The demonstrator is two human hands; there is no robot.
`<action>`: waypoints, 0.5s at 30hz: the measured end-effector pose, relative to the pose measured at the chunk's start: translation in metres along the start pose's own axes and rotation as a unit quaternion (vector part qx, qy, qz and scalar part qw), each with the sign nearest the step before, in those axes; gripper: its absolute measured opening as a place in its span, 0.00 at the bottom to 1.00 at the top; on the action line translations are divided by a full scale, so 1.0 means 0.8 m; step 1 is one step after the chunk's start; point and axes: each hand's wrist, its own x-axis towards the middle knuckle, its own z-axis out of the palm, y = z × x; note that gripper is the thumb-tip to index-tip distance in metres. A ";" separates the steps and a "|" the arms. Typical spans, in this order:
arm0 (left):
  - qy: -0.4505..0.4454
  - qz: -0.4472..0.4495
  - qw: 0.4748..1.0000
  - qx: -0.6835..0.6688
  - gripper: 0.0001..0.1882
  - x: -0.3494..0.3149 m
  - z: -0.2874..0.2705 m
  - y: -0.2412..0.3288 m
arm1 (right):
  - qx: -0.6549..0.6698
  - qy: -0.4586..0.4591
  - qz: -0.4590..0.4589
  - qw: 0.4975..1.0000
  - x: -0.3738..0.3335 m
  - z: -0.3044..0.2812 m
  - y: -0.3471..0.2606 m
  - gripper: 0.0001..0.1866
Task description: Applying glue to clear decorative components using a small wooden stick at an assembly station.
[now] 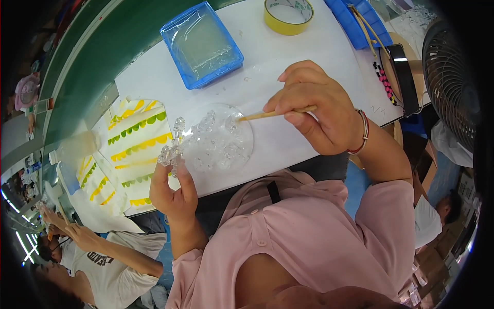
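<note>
My left hand (pixel 174 195) pinches a branching cluster of clear beads (pixel 176 147) between thumb and fingers, just left of a shallow clear dish (pixel 250 149). Loose clear beads (pixel 218 136) lie heaped in that dish. Above its right side, my right hand (pixel 321 108) grips a thin wooden stick (pixel 270 114) like a pen. The stick's tip points left and sits over the beads; whether it touches one is too small to tell.
On the white tabletop (pixel 329 56) stand a blue tray (pixel 239 59) covered with clear film and a yellow tape roll (pixel 285 28). A scallop-patterned cloth (pixel 141 136) lies left. A blue bin (pixel 360 28) with sticks and a black fan (pixel 450 85) are right. A co-worker's arm (pixel 121 255) shows lower left.
</note>
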 end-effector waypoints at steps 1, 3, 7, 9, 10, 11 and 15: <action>0.001 0.000 1.000 -0.001 0.15 -0.001 0.000 0.000 | -0.004 0.008 -0.001 1.000 0.001 0.001 0.000 0.04; 0.001 0.004 1.000 -0.007 0.15 -0.001 -0.001 0.000 | -0.020 0.006 -0.006 1.000 0.005 0.005 0.000 0.04; 0.001 -0.012 0.999 -0.036 0.16 -0.001 -0.003 0.001 | -0.020 -0.018 -0.016 1.000 0.002 0.003 -0.007 0.05; 0.003 -0.013 0.999 -0.036 0.17 -0.001 -0.006 0.002 | -0.016 -0.021 -0.022 0.999 -0.003 0.000 -0.015 0.06; 0.004 -0.013 0.999 -0.039 0.17 -0.002 -0.007 0.001 | -0.014 -0.024 -0.026 0.999 -0.006 0.000 -0.019 0.07; 0.004 -0.014 0.999 -0.039 0.17 -0.002 -0.007 -0.001 | -0.014 -0.025 -0.027 0.999 -0.008 0.001 -0.023 0.07; 0.011 -0.001 1.000 -0.014 0.18 -0.001 -0.011 -0.001 | -0.041 -0.009 -0.030 0.999 -0.009 0.004 -0.029 0.08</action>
